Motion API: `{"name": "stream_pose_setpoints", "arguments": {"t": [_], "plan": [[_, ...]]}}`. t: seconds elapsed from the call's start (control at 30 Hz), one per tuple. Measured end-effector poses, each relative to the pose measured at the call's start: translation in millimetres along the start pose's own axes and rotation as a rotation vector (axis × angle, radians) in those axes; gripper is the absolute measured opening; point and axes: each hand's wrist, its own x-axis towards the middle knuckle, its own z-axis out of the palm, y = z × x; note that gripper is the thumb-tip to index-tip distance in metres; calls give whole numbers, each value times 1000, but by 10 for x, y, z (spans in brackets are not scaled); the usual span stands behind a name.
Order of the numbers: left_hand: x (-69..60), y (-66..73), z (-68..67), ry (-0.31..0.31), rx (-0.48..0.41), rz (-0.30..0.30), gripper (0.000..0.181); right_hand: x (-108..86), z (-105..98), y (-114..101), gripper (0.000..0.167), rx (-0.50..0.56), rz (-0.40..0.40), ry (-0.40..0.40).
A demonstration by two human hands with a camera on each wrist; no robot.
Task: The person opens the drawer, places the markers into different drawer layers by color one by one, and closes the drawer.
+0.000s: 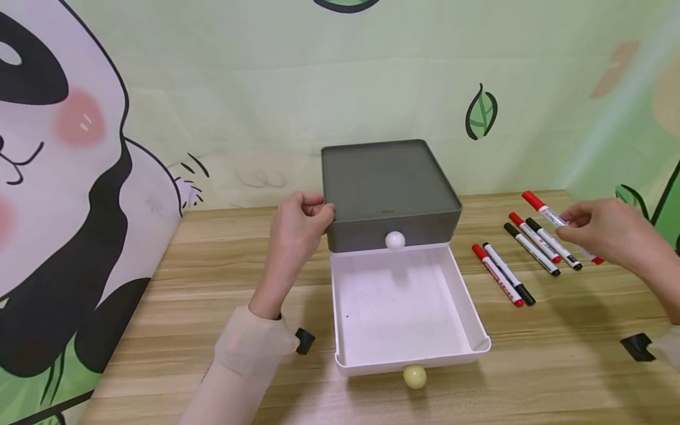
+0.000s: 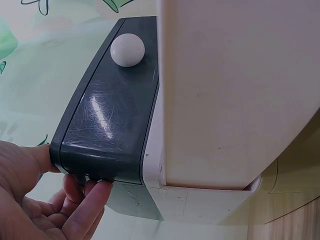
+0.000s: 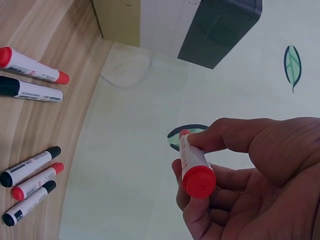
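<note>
A small drawer unit has a dark grey top tier (image 1: 390,177) with a white knob (image 1: 395,240). Below it, a white drawer (image 1: 409,363) is pulled out, with a pale yellow knob (image 1: 415,376) at its front. My left hand (image 1: 298,230) holds the unit's front left corner, thumb on the upper edge and fingers curled under the grey tier in the left wrist view. At the right, my right hand (image 1: 611,230) pinches a red marker (image 3: 192,160) between thumb and fingers. In the right wrist view the marker's red end points toward the camera.
Left of the right hand, several red and black markers lie on the wooden table: a red and black pair (image 1: 497,274) near the drawer, and a group (image 1: 539,243) farther right. A printed cloth (image 1: 255,118) with a panda hangs behind the table.
</note>
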Motion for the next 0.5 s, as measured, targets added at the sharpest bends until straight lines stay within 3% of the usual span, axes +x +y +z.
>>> {"name": "stream_pose_setpoints", "arguments": {"t": [0.5], "plan": [[-6,14,0,-6,3,-12,31,-91,-75,-60,36,20,2,26]]}}
